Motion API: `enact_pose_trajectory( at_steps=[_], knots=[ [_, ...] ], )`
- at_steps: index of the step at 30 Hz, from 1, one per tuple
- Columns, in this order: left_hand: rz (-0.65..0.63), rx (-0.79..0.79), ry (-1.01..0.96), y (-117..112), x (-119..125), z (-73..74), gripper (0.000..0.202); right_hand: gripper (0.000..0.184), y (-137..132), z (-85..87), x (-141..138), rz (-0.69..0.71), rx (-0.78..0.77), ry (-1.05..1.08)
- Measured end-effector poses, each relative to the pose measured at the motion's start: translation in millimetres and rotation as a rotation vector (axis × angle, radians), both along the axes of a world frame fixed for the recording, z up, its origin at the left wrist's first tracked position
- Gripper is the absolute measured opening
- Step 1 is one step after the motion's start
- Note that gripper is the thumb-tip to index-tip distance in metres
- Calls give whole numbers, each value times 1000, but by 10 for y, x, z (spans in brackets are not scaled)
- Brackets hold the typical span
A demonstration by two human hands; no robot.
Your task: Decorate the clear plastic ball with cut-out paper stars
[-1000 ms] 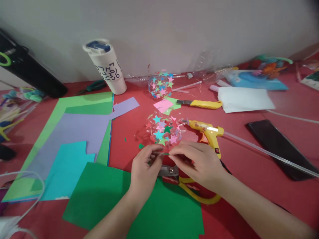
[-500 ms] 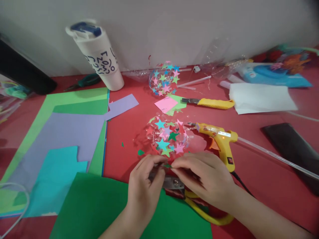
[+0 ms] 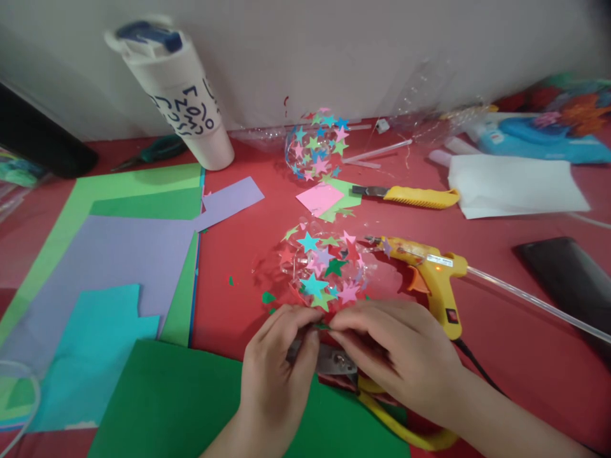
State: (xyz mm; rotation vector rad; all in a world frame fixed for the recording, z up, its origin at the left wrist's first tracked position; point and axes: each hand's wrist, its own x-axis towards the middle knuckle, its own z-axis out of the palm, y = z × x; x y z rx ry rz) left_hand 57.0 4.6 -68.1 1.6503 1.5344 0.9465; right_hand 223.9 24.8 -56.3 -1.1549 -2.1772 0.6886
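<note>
My left hand [image 3: 277, 362] and my right hand [image 3: 396, 350] meet fingertip to fingertip, both pinched on a tiny dark green paper piece [image 3: 321, 326] just in front of a clear dome covered in coloured paper stars [image 3: 324, 270]. Under my hands lie yellow-handled scissors [image 3: 382, 407] on a dark green paper sheet [image 3: 191, 407]. A yellow glue gun [image 3: 429, 273] lies right of the dome, nozzle toward it.
A second star-covered dome [image 3: 317, 149] stands at the back. A yellow utility knife [image 3: 410, 196], pink and green paper squares [image 3: 319, 198], white paper [image 3: 515, 187], a white tumbler [image 3: 179, 95], a black phone [image 3: 568, 280] and stacked purple, teal and green sheets [image 3: 114, 254] lie on the red table [image 3: 238, 248].
The view has tilted down and moved closer, so everything sits lower and larger. My hands stay pinched together at the dome's front edge.
</note>
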Motion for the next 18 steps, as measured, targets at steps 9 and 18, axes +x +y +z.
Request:
enact_pose_trajectory(
  at_steps=[9,18],
  knots=[
    [-40,61,58,-12,-22,-12,22,10,-1,-13,12,-7,35,17],
    [-59,107,78,-13,-38,-27,21,9,-9,-1,8,-22,31,24]
  ],
)
